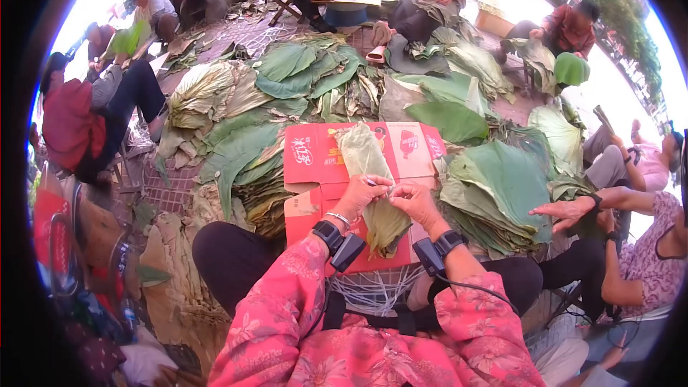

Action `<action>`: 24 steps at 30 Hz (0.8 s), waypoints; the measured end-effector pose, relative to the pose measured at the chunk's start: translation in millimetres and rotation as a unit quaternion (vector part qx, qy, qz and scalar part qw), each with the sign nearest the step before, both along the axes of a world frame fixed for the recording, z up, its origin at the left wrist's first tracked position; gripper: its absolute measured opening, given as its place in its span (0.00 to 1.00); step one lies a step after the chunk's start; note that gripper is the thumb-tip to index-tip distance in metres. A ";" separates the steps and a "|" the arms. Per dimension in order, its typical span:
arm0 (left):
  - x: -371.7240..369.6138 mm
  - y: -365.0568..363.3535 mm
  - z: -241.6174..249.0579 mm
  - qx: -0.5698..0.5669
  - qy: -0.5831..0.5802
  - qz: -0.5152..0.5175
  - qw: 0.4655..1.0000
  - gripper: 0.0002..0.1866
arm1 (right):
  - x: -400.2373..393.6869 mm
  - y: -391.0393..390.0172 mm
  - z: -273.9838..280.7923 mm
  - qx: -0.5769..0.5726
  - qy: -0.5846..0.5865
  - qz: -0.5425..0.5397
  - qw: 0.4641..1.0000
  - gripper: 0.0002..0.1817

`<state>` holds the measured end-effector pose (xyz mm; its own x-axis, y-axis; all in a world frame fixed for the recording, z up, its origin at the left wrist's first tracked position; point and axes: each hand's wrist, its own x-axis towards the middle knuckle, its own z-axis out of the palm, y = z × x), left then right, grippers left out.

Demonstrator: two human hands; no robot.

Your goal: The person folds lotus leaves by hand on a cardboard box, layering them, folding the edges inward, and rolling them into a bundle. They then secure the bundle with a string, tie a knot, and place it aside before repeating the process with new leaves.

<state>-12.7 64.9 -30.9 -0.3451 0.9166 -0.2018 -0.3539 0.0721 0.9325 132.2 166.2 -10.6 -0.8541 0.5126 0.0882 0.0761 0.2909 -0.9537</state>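
A long folded bundle of pale green dried leaf (364, 152) lies lengthwise over a flattened red cardboard box (304, 154) in front of me. My left hand (358, 197) rests on the left side of the bundle near its middle, its fingers pinched round a thin white strand. My right hand (416, 204) is at the bundle's right side, fingertips together on the strand, close to my left hand. White strings (376, 290) lie below the box's near edge, between my legs.
Stacks of large green leaves stand left (258, 193) and right (494, 193) of the box, with more leaf piles (308, 68) beyond. Several people sit around. A co-worker's hand (570, 211) reaches in at the right. Brown cardboard (172, 294) lies at lower left.
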 end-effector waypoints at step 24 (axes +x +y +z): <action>18.7 -14.2 9.4 0.084 0.617 0.189 0.760 0.07 | -15.7 18.9 2.6 -0.163 -0.114 0.100 0.975 0.07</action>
<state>6.0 50.8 -21.4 -0.4218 0.6821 0.5974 0.8304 0.0261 0.5565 116.5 185.2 -8.0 -0.9182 0.3031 -0.2551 0.2697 0.0067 -0.9629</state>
